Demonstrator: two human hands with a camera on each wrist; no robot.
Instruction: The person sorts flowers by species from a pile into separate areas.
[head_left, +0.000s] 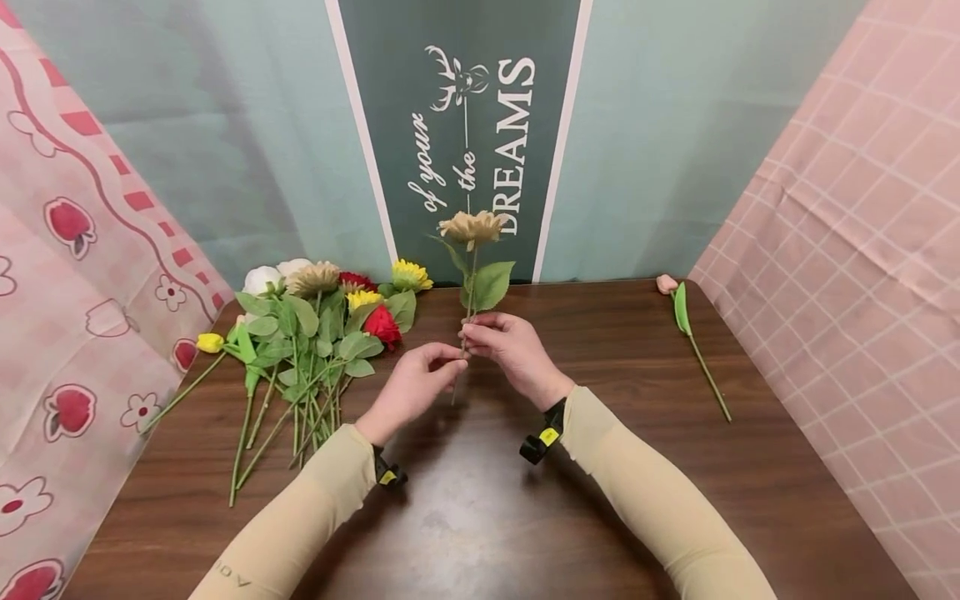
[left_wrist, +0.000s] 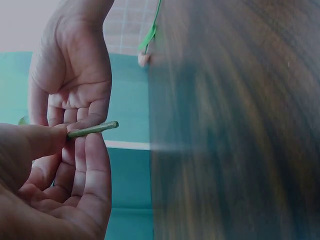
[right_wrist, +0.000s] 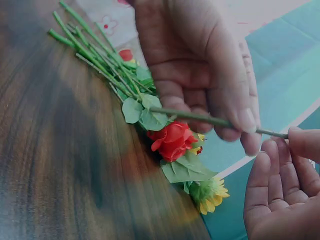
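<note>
Evidently, both hands were on one artificial beige flower (head_left: pixel 471 227) with a wide ruffled bloom, broad green leaves and a thin stem, held nearly upright above the middle of the dark brown wood-grain table (head_left: pixel 495 517). The left hand (head_left: pixel 418 385) pinched the lower stem between thumb and fingers; the right hand (head_left: pixel 517 354) pinched it just higher, below the leaves. The bare stem end (left_wrist: pixel 107 125) stuck out free past the left hand's pinch. A loose heap of red, yellow, white and beige artificial flowers (head_left: pixel 303 317) lay towards the table's far left corner, stems crossing, and a pale pink tulip with a green leaf (head_left: pixel 682 310) lay alone near the far right corner.

A tilt or slip seemed the likeliest trouble: the bloom sat well above both pinches, so slack fingertips might have let it swing over. Uneven pulling could have bent the slim stem, and the heap's crossed stems looked apt to snag
</note>
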